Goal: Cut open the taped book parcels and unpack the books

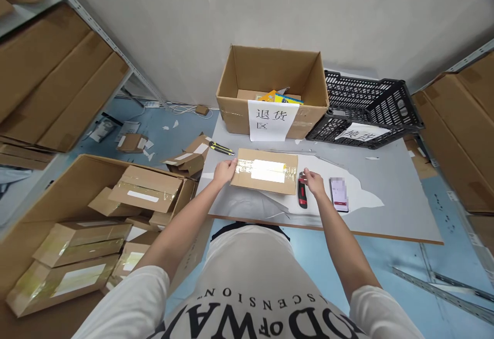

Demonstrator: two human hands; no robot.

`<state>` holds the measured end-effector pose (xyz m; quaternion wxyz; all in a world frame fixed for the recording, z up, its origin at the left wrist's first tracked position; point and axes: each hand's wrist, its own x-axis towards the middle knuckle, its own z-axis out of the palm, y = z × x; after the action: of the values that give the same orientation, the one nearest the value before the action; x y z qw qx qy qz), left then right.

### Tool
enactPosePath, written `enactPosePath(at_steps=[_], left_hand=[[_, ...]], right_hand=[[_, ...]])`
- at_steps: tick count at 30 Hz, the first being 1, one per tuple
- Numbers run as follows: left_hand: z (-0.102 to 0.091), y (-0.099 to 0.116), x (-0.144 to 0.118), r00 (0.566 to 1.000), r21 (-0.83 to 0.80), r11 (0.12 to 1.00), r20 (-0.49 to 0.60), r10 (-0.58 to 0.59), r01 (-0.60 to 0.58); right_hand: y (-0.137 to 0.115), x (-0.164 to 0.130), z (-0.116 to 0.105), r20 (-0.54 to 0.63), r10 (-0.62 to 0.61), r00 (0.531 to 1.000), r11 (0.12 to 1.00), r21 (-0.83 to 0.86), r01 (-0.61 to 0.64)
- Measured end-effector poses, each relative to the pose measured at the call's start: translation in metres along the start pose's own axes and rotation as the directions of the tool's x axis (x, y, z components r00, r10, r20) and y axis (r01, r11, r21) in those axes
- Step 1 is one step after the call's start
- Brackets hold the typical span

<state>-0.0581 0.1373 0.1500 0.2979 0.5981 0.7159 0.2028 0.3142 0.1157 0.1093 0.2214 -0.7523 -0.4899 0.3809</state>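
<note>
A taped cardboard box [247, 181] with a white label lies on the table in front of me. My left hand [225, 172] grips its left end, thumb at the upper edge and fingers curled. Just beyond that hand lies a yellow-and-black box cutter [221, 148]. To the right of the box, my right hand [314, 181] has its fingers pinched at the upper end of a red-and-black utility knife [302, 195]. A phone [339, 194] with a lit screen lies to the right of this hand.
A large open carton [231, 118] with a paper sign holds colourful packets. Beside it a black plastic crate [389, 103] leans tilted. At the left, a big carton [88, 161] is filled with taped boxes. Shelves with cartons [455, 123] flank the table [405, 200].
</note>
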Motion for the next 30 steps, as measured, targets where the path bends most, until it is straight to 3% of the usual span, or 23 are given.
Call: enactPosePath(at_steps=[2,5,8,11,14,25,30], left_hand=[[0.000,0.000,-0.003,1.000,0.009,1.000,0.004,-0.004,0.004],[0.002,0.003,-0.015,1.000,-0.005,1.000,-0.030,0.000,0.000],[0.007,0.009,-0.037,0.980,0.024,0.985,-0.100,0.170,-0.168],[0.017,0.013,-0.060,0.883,0.121,0.875,0.026,0.469,-0.468],[0.028,0.011,-0.072,0.792,0.155,0.778,0.178,0.584,-0.609],[0.042,0.000,-0.069,0.775,0.150,0.760,0.151,0.614,-0.632],[0.042,0.004,-0.068,0.767,0.192,0.742,0.130,0.629,-0.642]], right_hand=[[0.020,-0.007,-0.001,-0.085,0.019,0.996,0.987,-0.157,-0.032],[0.042,-0.019,0.009,-0.087,0.065,0.994,0.955,-0.283,-0.088],[0.052,-0.028,0.028,-0.029,0.135,0.990,0.884,-0.447,-0.134],[0.054,-0.029,0.046,-0.035,0.190,0.981,0.828,-0.531,-0.179],[0.056,-0.025,0.055,-0.060,0.210,0.976,0.807,-0.553,-0.208],[0.058,-0.021,0.052,-0.028,0.217,0.976,0.842,-0.501,-0.202],[0.047,-0.023,0.020,-0.059,0.134,0.989,0.893,-0.426,-0.147]])
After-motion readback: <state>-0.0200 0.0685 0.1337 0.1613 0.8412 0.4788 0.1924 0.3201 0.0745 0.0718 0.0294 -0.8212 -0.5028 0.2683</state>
